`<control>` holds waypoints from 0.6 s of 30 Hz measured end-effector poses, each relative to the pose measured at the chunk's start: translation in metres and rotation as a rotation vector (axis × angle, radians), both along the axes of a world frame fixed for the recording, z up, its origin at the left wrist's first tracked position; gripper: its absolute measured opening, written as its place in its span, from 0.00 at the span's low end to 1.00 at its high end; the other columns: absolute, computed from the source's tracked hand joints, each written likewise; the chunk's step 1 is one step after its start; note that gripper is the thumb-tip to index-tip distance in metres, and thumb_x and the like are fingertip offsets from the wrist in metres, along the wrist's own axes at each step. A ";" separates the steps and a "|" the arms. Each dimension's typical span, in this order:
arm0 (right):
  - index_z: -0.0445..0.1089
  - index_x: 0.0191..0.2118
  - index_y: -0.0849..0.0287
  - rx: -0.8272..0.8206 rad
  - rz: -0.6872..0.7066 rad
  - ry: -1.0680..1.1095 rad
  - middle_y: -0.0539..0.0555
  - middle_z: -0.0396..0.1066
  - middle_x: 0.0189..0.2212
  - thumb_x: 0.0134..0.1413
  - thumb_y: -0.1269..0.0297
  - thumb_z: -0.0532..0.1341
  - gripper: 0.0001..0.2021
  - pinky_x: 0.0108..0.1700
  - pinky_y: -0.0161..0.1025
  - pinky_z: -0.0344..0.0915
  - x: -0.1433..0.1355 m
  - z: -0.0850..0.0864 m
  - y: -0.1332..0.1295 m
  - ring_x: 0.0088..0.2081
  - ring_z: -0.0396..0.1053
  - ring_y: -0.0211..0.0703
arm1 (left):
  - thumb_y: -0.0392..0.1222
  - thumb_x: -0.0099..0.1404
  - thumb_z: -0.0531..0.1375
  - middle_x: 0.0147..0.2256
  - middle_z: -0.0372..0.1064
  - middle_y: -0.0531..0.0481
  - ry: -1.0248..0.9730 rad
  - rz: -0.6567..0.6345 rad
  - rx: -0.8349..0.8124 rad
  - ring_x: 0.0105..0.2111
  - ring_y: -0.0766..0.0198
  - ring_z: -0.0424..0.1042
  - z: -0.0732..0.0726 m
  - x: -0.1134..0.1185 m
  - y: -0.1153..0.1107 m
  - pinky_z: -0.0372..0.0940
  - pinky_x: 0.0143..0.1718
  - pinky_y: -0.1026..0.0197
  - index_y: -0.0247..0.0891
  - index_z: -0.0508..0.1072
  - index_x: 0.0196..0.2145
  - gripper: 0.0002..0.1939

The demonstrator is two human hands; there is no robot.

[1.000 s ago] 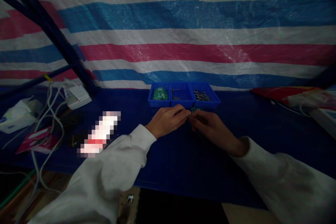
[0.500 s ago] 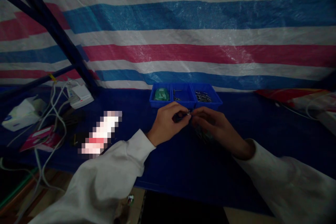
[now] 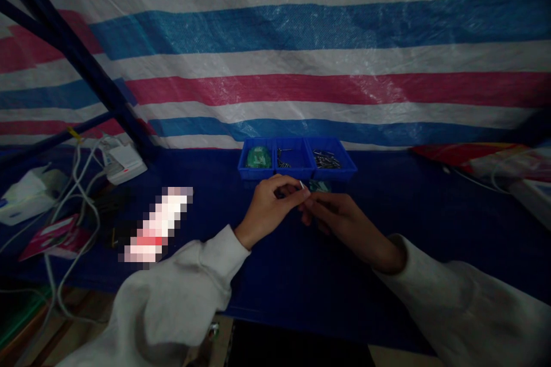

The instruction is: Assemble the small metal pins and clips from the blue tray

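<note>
Left hand [image 3: 270,206] and right hand [image 3: 346,219] meet at pinched fingertips [image 3: 303,192]; forearms [image 3: 181,292] angle inward

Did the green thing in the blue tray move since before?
No. Judged against the blue tray, the green thing hasn't shifted: it sits in the same spot in the left compartment.

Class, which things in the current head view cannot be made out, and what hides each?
Head view, all:
Small pale piece: partly covered by the left hand; too small to identify.
Greenish item before the blue tray: partly behind the right hand.
Metal parts: too small to count.
Pixelated patch: blocks hide what it covers.
Pale item, far right: cut off by the edge.
</note>
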State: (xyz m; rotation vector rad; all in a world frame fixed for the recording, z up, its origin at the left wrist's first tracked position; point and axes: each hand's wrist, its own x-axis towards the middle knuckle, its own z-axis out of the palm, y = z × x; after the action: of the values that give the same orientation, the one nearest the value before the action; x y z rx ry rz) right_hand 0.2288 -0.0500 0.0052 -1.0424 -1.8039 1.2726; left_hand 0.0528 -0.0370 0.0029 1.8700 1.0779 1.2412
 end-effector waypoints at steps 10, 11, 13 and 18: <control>0.68 0.26 0.59 0.075 -0.100 -0.094 0.50 0.68 0.20 0.63 0.53 0.55 0.18 0.25 0.34 0.59 0.005 -0.008 0.008 0.22 0.65 0.36 | 0.42 0.73 0.51 0.42 0.74 0.44 0.727 -0.041 0.644 0.41 0.61 0.74 -0.003 -0.023 0.013 0.71 0.47 0.55 0.35 0.64 0.58 0.18; 0.68 0.26 0.59 0.084 -0.108 -0.110 0.50 0.68 0.20 0.64 0.54 0.54 0.19 0.25 0.34 0.59 0.005 -0.008 0.008 0.22 0.64 0.36 | 0.43 0.73 0.51 0.43 0.74 0.44 0.740 -0.039 0.654 0.41 0.61 0.74 -0.003 -0.024 0.013 0.71 0.48 0.55 0.35 0.64 0.58 0.19; 0.67 0.25 0.59 0.103 -0.121 -0.137 0.49 0.68 0.19 0.64 0.54 0.54 0.19 0.24 0.34 0.58 0.006 -0.006 0.007 0.21 0.64 0.36 | 0.44 0.73 0.51 0.43 0.74 0.44 0.744 -0.029 0.656 0.41 0.61 0.74 -0.003 -0.024 0.014 0.70 0.50 0.54 0.34 0.65 0.57 0.19; 0.67 0.25 0.58 0.146 -0.145 -0.164 0.49 0.68 0.20 0.64 0.55 0.54 0.18 0.24 0.33 0.58 0.007 -0.005 0.005 0.21 0.64 0.36 | 0.45 0.74 0.48 0.42 0.73 0.44 0.644 -0.075 0.535 0.42 0.59 0.71 0.006 -0.025 0.008 0.69 0.46 0.53 0.35 0.69 0.56 0.19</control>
State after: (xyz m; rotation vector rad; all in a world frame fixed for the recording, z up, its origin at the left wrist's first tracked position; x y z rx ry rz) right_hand 0.2361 -0.0448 0.0005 -1.2008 -1.8740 0.9778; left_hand 0.0279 -0.0293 0.0088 2.8185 1.0263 0.9565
